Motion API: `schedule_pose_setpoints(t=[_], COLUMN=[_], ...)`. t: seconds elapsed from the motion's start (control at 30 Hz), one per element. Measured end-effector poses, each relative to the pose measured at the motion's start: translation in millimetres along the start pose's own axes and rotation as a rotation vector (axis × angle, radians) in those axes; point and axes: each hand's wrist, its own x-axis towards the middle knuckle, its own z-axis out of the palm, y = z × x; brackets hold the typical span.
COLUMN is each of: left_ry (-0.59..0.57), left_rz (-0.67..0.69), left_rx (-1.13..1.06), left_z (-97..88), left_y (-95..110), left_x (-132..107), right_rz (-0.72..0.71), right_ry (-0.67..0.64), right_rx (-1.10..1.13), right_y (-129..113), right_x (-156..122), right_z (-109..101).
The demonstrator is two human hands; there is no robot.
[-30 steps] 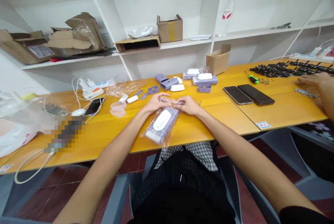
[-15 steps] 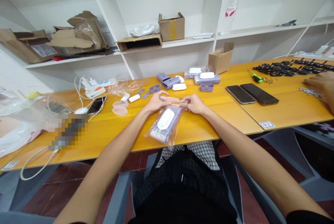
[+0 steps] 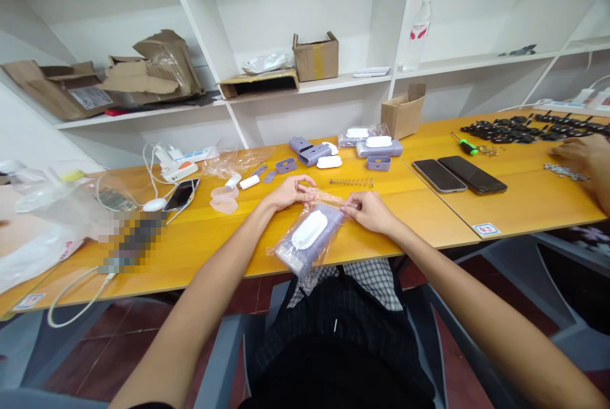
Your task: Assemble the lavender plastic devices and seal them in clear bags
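Observation:
A clear plastic bag lies at the table's front edge with a purple case inside it, a white oval piece on the case's top. My left hand pinches the left corner of the bag's far end. At the right corner of that same end, my right hand grips the film between thumb and fingers. Just beyond the hands lies a coil spring. Farther back are a small purple cap and more purple cases, with a white oval piece beside them.
White cylinders and translucent pads lie left of my hands. To the right are two dark phones and a green screwdriver. Another person's hand rests by small metal parts. Shelves with cardboard boxes stand behind.
Both hands and the bagged case have shifted slightly right and toward me, and the bag has turned a little. The coil spring behind them now shows. The view has tilted slightly.

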Motion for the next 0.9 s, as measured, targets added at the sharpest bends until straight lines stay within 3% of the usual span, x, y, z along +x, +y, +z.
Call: schedule_pose_setpoints(t=[0.1, 0.23, 0.33, 0.47, 0.53, 0.63, 0.77, 0.9], left_ry=[-0.017, 0.196, 0.275, 0.152, 0.082, 0.142, 0.286, 0.292], left_rz=[0.013, 0.124, 0.225, 0.266, 0.222, 0.178, 0.142, 0.047], left_rx=[0.084, 0.271, 0.435, 0.677, 0.832, 1.005, 1.072, 1.080], left_z=[5.7, 16.7, 36.5, 68.0, 76.8, 78.0, 66.2, 45.3], left_y=[0.9, 23.0, 51.6, 71.6, 65.8, 44.5, 21.5, 15.8], left_x=[3.5, -7.2, -39.6, -98.1, -119.1, -131.0, -130.8, -146.4], right_rz=[0.022, 0.131, 0.219, 0.275, 0.269, 0.254, 0.217, 0.048], right_ry=[0.047, 0.204, 0.252, 0.255, 0.252, 0.259, 0.259, 0.243], right_rx=[-0.074, -0.298, -0.429, -0.525, -0.528, -0.470, -0.313, -0.147], right_y=[-1.9, -3.5, -5.2, -9.9, -12.5, -14.1, -4.9, 18.7], right_x=[-16.4, -28.8, -34.5, -39.5, -40.5, -40.2, -41.2, -51.0], right_z=[1.7, 3.3, 2.4, 0.8, 0.6, -0.5, -10.8, -30.2])
